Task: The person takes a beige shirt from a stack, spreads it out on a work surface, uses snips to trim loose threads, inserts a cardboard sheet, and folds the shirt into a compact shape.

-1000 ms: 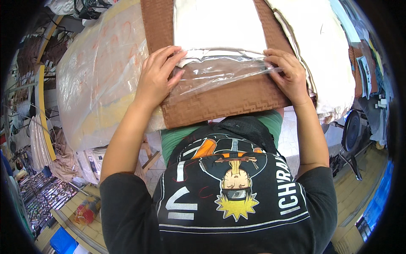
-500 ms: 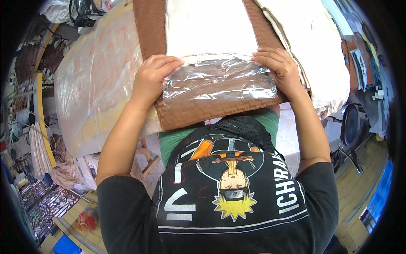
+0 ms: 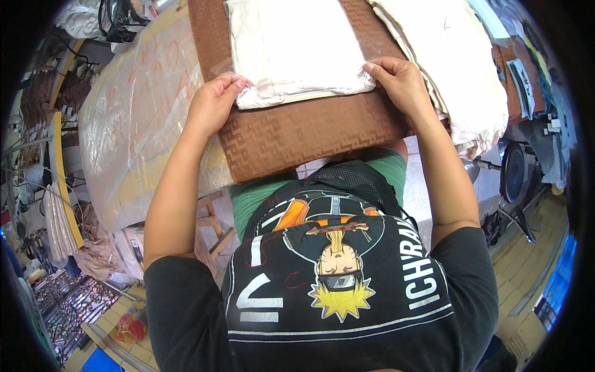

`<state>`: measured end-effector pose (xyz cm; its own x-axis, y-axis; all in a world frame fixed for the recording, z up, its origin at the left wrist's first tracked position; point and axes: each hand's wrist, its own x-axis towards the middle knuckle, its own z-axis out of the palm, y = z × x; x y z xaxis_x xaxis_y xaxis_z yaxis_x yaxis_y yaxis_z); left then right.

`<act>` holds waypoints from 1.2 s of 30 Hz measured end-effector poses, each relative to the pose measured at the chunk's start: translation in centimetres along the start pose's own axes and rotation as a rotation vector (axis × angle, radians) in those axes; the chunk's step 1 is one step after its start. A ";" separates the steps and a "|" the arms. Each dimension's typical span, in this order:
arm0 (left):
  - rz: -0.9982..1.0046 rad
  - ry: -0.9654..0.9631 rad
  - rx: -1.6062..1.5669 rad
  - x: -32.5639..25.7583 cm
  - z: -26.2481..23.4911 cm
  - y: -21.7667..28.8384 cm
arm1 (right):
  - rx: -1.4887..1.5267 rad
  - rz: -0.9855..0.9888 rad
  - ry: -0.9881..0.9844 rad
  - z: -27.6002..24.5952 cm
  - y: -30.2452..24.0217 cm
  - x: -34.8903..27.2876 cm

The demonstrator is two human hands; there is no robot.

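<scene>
A folded white fabric piece [image 3: 291, 49] lies flat on a brown patterned cloth [image 3: 310, 133], in what looks like a clear plastic bag. My left hand [image 3: 217, 102] pinches the bag's near left corner between thumb and fingers. On the other side my right hand [image 3: 401, 84] is closed in a pinch on the near right corner. The near edge is bunched a little at both corners. Whether the bag's loose flap is tucked over or under the fabric, I cannot tell.
A large plastic-wrapped bundle [image 3: 139, 118] stands at the left. Stacked cream fabric [image 3: 471, 68] lies at the right, with folded light-blue pieces [image 3: 522, 87] beyond it. A round dark object on a metal stand [image 3: 513, 173] is at the right.
The clear plastic flap that lay spread toward me no longer shows over the brown cloth. The white fabric's near edge sits closer, and both hands have shifted to its corners.
</scene>
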<state>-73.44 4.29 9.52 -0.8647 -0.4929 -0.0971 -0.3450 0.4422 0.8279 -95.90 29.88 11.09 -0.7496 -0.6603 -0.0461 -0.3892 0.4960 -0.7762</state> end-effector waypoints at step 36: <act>-0.118 0.410 -0.292 2.3 2.9 2.9 | 0.189 0.004 0.251 3.9 -3.1 3.8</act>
<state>-77.50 6.61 10.14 -0.5914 -0.8061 -0.0231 -0.2649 0.1671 0.9497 -95.47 23.64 10.88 -0.8689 -0.4868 0.0891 -0.2971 0.3693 -0.8805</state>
